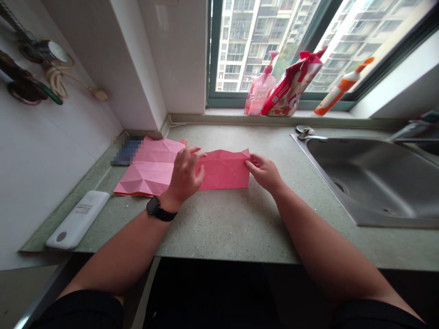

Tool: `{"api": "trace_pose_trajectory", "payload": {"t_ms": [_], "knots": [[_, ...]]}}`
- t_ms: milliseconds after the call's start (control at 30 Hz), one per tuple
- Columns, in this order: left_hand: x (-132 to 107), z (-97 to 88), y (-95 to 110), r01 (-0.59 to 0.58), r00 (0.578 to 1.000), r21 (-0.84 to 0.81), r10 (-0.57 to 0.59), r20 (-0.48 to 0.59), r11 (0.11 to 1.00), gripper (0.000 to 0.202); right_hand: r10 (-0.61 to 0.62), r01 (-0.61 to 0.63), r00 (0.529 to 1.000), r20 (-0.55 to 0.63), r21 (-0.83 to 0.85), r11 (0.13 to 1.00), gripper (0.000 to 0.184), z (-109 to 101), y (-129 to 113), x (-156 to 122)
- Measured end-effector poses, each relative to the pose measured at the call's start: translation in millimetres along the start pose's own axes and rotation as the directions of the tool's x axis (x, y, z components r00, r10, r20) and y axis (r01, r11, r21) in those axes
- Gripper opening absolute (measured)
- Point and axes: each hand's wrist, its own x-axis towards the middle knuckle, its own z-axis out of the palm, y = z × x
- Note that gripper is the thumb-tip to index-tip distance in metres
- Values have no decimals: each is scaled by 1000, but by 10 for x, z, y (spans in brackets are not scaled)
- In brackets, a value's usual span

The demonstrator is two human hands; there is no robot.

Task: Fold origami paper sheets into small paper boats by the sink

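A darker pink sheet of paper, folded into a wide rectangle, lies on the counter in the middle of the head view. Its far edge shows creases and a raised corner at the right. My right hand pinches that right edge between thumb and fingers. Over the left end of the paper is my left hand, its fingers spread and curved, with a black watch on the wrist. Left of it lies a stack of lighter pink creased paper, with orange showing beneath its edges.
A white power bank lies at the counter's left, near a blurred dark object. To the right is a steel sink. A pink pump bottle, a red bag and an orange-white bottle stand on the windowsill.
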Motion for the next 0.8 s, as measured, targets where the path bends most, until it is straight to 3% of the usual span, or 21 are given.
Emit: {"api": "trace_pose_trajectory", "payload": {"t_ms": [133, 233, 300, 433, 567, 667, 800], "knots": [[-14, 47, 80, -52, 987, 59, 43, 154, 997, 27, -130, 92, 970, -207, -185, 978, 49, 20, -51, -14], [-11, 78, 44, -42, 985, 131, 19, 171, 991, 31, -235, 160, 942, -238, -297, 941, 38, 3, -170, -60], [-13, 93, 12, -57, 976, 108, 32, 217, 993, 33, -280, 210, 944, -176, -334, 919, 29, 9, -249, -104], [-51, 138, -13, -88, 935, -23, 91, 343, 996, 43, -322, 337, 941, 101, -337, 879, 25, 131, -293, -172], [-109, 234, -40, -43, 887, -40, 56, 459, 998, 60, -267, 370, 917, 295, -381, 847, 46, 330, -184, -188], [-112, 306, -92, 2, 848, 0, -2, 530, 1000, 67, -193, 359, 909, 370, -456, 815, 62, 421, -89, -186], [-74, 347, -145, 27, 797, 74, -66, 600, 997, 70, -83, 315, 897, 434, -496, 809, 67, 426, -35, -181]]}}
